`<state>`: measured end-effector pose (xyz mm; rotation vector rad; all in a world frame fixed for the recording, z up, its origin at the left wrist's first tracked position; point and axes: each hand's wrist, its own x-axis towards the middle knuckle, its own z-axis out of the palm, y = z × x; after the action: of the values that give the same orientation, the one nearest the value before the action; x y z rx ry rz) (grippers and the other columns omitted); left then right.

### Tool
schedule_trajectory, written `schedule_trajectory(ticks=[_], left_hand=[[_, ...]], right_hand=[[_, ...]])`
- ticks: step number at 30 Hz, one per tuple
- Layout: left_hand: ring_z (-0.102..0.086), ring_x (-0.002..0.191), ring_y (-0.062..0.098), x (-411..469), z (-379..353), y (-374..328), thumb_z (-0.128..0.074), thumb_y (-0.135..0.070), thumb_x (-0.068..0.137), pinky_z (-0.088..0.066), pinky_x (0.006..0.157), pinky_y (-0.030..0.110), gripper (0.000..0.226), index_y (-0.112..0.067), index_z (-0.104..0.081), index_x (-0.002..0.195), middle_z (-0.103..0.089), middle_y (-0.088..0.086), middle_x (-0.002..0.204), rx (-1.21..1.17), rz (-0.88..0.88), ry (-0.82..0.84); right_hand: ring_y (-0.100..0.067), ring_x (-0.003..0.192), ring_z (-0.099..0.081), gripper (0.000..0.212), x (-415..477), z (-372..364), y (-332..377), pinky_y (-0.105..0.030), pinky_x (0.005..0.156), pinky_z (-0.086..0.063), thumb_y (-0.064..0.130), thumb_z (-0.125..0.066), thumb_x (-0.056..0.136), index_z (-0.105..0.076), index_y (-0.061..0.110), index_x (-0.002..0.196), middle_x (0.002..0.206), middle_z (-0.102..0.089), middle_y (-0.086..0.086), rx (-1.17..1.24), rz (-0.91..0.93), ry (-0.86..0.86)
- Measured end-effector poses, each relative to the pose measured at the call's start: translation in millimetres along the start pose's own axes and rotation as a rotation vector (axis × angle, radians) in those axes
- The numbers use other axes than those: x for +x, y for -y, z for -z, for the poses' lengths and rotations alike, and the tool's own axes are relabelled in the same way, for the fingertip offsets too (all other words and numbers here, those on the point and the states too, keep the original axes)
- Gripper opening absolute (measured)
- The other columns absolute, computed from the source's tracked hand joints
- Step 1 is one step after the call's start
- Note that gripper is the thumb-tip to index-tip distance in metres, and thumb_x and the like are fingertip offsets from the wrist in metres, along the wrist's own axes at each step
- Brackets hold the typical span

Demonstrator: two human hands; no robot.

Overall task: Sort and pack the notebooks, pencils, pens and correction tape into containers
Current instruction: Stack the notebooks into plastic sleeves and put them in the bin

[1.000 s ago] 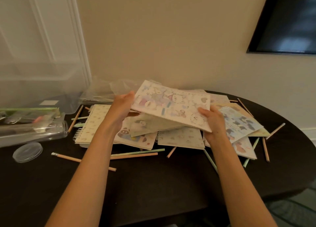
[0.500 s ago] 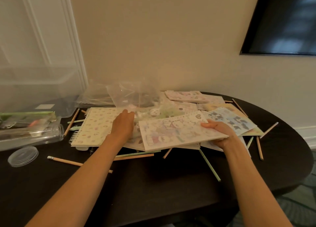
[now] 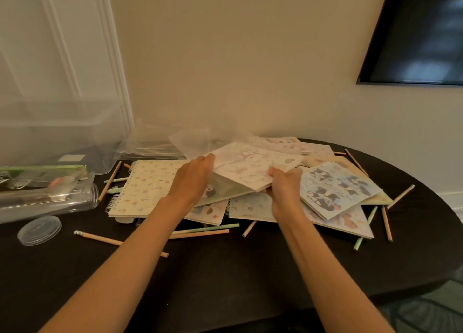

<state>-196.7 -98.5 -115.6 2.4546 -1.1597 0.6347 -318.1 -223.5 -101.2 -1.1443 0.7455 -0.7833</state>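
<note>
A heap of patterned notebooks covers the middle of the dark table (image 3: 225,277). Both hands hold one white cartoon-print notebook (image 3: 253,167), tilted up above the heap. My left hand (image 3: 193,180) grips its left edge and my right hand (image 3: 284,182) grips its near right corner. A cream spiral notebook (image 3: 147,187) lies flat to the left, a blue cat-print notebook (image 3: 338,190) to the right. Several wooden pencils (image 3: 100,237) and green pens (image 3: 208,228) lie scattered around the heap.
A clear plastic bin (image 3: 50,129) stands at the back left, with clear bags (image 3: 155,144) beside it. A clear cylinder container (image 3: 47,202) lies on its side at the left, its round lid (image 3: 40,230) in front. A dark screen (image 3: 421,32) hangs on the wall.
The white cartoon notebook went down flat onto the heap, then came up tilted again. My left hand moved from the heap back onto its left edge.
</note>
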Motion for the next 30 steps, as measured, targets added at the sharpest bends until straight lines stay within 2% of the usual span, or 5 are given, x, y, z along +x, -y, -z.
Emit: schedule_trajectory(ticks=[8,12,19,23,30], left_hand=[[-0.042,0.069,0.024,-14,4,14,-0.035,-0.013,0.1,-0.028,0.06,0.032,0.017,-0.012,-0.035,0.083,-0.047,0.005,0.079,-0.127,0.033,0.175],[-0.047,0.073,0.026,-12,-3,9,-0.039,-0.008,0.097,-0.032,0.062,0.033,0.017,-0.012,-0.036,0.081,-0.048,0.005,0.081,-0.172,0.036,0.189],[-0.042,0.071,0.022,-9,-1,3,-0.042,0.0,0.094,-0.029,0.061,0.031,0.02,-0.013,-0.035,0.081,-0.044,0.003,0.076,-0.228,0.052,0.156],[-0.038,0.069,0.021,-6,13,-3,-0.035,-0.008,0.099,-0.028,0.061,0.032,0.018,-0.01,-0.035,0.08,-0.045,0.006,0.075,-0.331,0.02,0.082],[-0.032,0.054,0.012,1,37,-9,-0.044,-0.01,0.097,-0.025,0.053,0.022,0.026,-0.015,-0.037,0.073,-0.038,-0.005,0.058,-0.515,-0.117,0.095]], right_hand=[[-0.013,0.053,-0.034,0.029,8,-16,0,-0.023,0.048,-0.027,0.005,-0.065,0.078,-0.043,0.007,0.059,0.06,-0.041,-0.003,-0.412,0.14,0.03],[-0.02,0.074,-0.042,0.043,9,-17,-13,-0.027,0.056,-0.03,0.001,-0.063,0.072,-0.032,0.012,0.044,0.073,-0.047,-0.004,-0.613,0.46,-0.047],[-0.029,0.085,-0.064,0.022,13,-14,10,-0.035,0.064,-0.059,-0.008,-0.041,0.093,-0.046,-0.01,0.114,0.101,-0.062,-0.02,-0.231,-0.212,0.326],[-0.041,0.121,-0.049,0.033,10,-17,8,-0.053,0.098,-0.042,-0.011,-0.029,0.096,-0.035,-0.011,0.129,0.126,-0.05,-0.027,0.179,-0.365,0.313],[-0.044,0.128,-0.041,0.04,20,-43,-8,-0.055,0.102,-0.035,0.001,-0.021,0.1,-0.027,-0.012,0.138,0.137,-0.04,-0.035,0.653,-0.615,0.367]])
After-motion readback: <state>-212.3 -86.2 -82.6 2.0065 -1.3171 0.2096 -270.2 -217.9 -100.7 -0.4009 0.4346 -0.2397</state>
